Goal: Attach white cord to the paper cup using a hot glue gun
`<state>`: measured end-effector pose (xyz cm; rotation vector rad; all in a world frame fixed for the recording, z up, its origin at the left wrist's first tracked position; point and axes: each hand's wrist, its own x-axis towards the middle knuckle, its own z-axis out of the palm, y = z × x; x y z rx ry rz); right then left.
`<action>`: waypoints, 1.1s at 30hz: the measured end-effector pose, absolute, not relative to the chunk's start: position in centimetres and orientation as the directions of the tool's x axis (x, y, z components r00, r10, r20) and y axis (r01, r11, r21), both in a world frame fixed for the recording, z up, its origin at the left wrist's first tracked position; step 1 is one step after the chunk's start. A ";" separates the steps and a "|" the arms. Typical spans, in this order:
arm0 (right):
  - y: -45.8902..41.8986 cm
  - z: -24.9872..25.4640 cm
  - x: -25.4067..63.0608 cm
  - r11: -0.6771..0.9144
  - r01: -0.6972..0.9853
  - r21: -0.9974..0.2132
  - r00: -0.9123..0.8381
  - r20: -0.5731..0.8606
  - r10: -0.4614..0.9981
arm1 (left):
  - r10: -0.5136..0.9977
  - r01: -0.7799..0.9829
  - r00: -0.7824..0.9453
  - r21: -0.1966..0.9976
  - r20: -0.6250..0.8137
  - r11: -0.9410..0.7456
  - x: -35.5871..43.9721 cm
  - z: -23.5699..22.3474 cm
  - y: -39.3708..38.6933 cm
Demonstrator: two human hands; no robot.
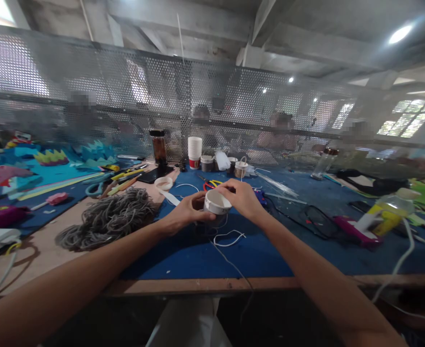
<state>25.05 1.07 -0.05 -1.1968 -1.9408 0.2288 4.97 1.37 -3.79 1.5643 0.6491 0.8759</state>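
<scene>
Cup [217, 207] mouth up, long axis near-vertical; left hand [191, 208] gripping side, right hand [243, 196] pinching rim.

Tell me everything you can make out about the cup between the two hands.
The cup is small and round, with a white upper band carrying small dark marks and a grey lower part; it looks like paper, though the lower part's material is unclear. Its mouth is open and faces up, showing a pale inside. It is near the front of the blue work surface. The left hand grips its side; the right hand is at its rim. Whether its base touches the surface is hidden.
</scene>
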 end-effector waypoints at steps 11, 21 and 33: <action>1.5 -0.4 25.4 0.527 0.719 -0.453 -0.261 0.527 0.809 | 0.792 -0.051 0.595 0.990 0.136 -0.132 4.9 -4.0 1.5; 1.4 -0.3 25.5 0.536 0.719 -0.442 -0.237 0.569 0.787 | 0.836 -0.018 0.506 0.972 0.211 -0.235 5.3 -4.2 1.5; 0.9 -0.3 25.2 0.458 0.811 -0.365 -0.214 0.544 0.811 | 0.813 -0.016 0.546 0.972 0.204 -0.233 5.2 -4.0 1.5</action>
